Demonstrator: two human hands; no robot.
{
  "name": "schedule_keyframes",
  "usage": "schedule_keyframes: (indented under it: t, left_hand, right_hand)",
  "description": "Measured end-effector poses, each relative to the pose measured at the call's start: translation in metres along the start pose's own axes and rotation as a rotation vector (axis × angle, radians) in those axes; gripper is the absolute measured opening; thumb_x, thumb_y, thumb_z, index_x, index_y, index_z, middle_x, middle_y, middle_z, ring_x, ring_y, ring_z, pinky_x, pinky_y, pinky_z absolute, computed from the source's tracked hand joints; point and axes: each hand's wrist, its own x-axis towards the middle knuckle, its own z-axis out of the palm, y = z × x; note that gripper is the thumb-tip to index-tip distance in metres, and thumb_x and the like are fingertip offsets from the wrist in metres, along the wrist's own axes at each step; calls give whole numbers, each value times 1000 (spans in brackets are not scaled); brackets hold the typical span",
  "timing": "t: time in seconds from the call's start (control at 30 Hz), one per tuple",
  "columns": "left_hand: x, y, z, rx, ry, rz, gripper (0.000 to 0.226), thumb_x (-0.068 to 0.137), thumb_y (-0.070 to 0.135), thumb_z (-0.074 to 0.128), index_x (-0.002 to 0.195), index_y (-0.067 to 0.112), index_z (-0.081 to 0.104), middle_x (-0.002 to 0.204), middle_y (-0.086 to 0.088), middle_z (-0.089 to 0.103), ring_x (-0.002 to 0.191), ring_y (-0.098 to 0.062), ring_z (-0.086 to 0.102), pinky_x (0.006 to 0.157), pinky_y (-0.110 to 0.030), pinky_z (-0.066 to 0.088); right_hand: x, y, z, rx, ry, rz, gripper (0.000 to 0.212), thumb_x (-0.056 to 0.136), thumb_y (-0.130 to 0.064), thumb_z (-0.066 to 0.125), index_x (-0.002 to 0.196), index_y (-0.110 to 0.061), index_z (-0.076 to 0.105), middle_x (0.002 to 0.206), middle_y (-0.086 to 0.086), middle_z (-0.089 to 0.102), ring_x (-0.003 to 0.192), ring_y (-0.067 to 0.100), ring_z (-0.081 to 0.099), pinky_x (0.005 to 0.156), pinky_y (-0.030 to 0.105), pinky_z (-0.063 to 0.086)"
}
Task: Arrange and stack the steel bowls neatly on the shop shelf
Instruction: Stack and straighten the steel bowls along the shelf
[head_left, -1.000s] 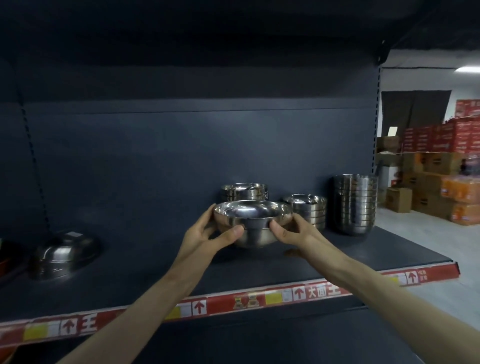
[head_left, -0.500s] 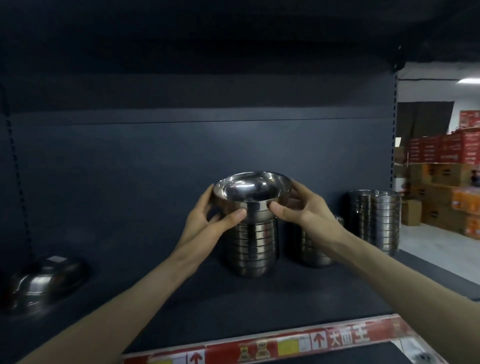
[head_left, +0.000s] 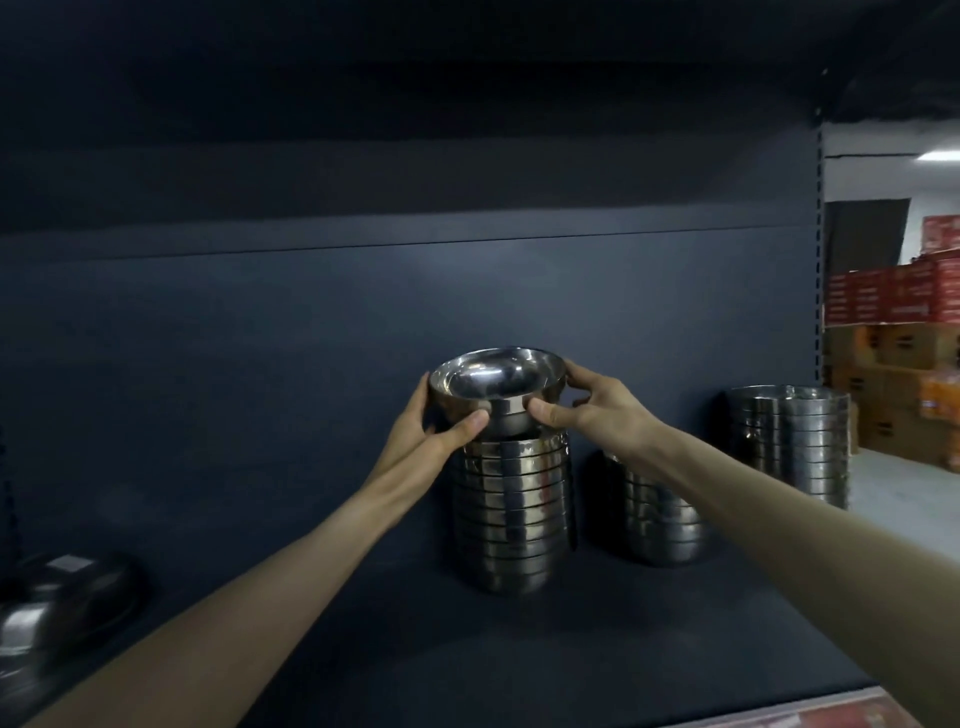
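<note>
Dark shelf (head_left: 623, 649) | left hand (head_left: 431, 441) and right hand (head_left: 597, 410) clasp steel bowl (head_left: 498, 379) by its sides | bowl raised from shelf level, now tilted atop stack (head_left: 511, 509) just below grip | nesting looks nearly done

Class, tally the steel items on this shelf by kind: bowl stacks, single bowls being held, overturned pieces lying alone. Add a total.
Bowl stacks: 3, centre stack, middle stack, right stack
Held bowl: 1
Overturned piece: 1
Total: 5

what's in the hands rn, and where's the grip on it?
One steel bowl, held by both hands over the middle stack. Left hand grips its left wall, right hand its right wall, thumbs on the front below the rim.
</note>
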Motion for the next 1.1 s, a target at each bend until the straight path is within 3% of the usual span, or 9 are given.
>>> schedule_keyframes:
  t: [0.13, 0.33, 0.47, 0.53, 0.7, 0.8, 0.87, 1.0, 1.1]
  left_hand:
    - [4, -11, 7, 27, 8, -58, 43, 97, 31, 76, 138, 28, 61, 129, 19, 70, 107, 21, 62, 81, 2, 47]
    - [4, -22, 11, 78, -52, -143, 53, 95, 41, 78, 143, 36, 56, 136, 19, 65, 123, 8, 57, 92, -12, 42]
    - [3, -35, 13, 87, -24, -238, 32, 93, 45, 79, 116, 26, 68, 146, 6, 49, 128, -2, 49, 101, -24, 37]
    - [1, -37, 16, 57, -24, -256, 33, 92, 47, 80, 114, 26, 68, 144, 4, 49, 125, 0, 48, 97, -22, 39]
    - [-7, -28, 19, 70, 16, -239, 53, 86, 58, 81, 133, 38, 65, 144, 7, 51, 123, 0, 51, 93, -14, 40]
    - [-17, -24, 17, -15, 45, -264, 78, 67, 77, 84, 134, 43, 65, 148, 9, 57, 135, -9, 55, 119, -41, 44]
    - [-30, -14, 16, -43, 46, -277, 71, 71, 72, 79, 135, 43, 64, 150, 9, 56, 137, -11, 54, 123, -47, 40]
    - [-58, 1, 6, -25, 115, -295, 82, 92, 56, 75, 162, 29, 42, 152, 7, 49, 142, -15, 50, 124, -46, 40]
    - [-80, 10, -5, -17, 175, -316, 66, 100, 42, 72, 158, 24, 48, 145, 7, 56, 138, -15, 55, 122, -45, 43]
  right_hand:
    - [5, 21, 4, 17, 16, 49, 72, 74, -56, 90, 137, -29, 68, 127, -12, 77, 124, 9, 69, 118, 36, 45]
    - [0, 42, 4, 35, 19, 139, 48, 86, -39, 88, 130, -28, 73, 125, -8, 78, 123, 12, 70, 116, 34, 47]
    - [-10, 39, 10, 23, 26, 199, 36, 92, -36, 82, 126, -25, 73, 120, -9, 79, 100, -5, 72, 78, 8, 49]
    - [-13, 37, 11, 17, 39, 217, 33, 95, -36, 79, 126, -27, 72, 119, -11, 78, 90, -11, 69, 68, 8, 44]
    - [-19, 37, 20, -20, 117, 250, 44, 92, -48, 80, 129, -27, 70, 116, -15, 76, 115, 5, 70, 85, 11, 51]
    - [-27, 35, 28, -198, 196, 292, 88, 75, -81, 66, 147, -30, 55, 143, -2, 64, 143, 26, 51, 120, 45, 42]
    - [-36, 28, 32, -273, 220, 311, 101, 70, -86, 54, 152, -28, 50, 151, 5, 56, 150, 34, 40, 124, 55, 34]
    - [-59, 5, 49, -319, 220, 284, 77, 81, -75, 56, 142, -26, 57, 144, 6, 58, 146, 33, 41, 121, 55, 36]
    - [-78, -10, 66, -311, 159, 233, 59, 94, -64, 57, 142, -30, 57, 145, 5, 56, 144, 31, 42, 121, 52, 35]
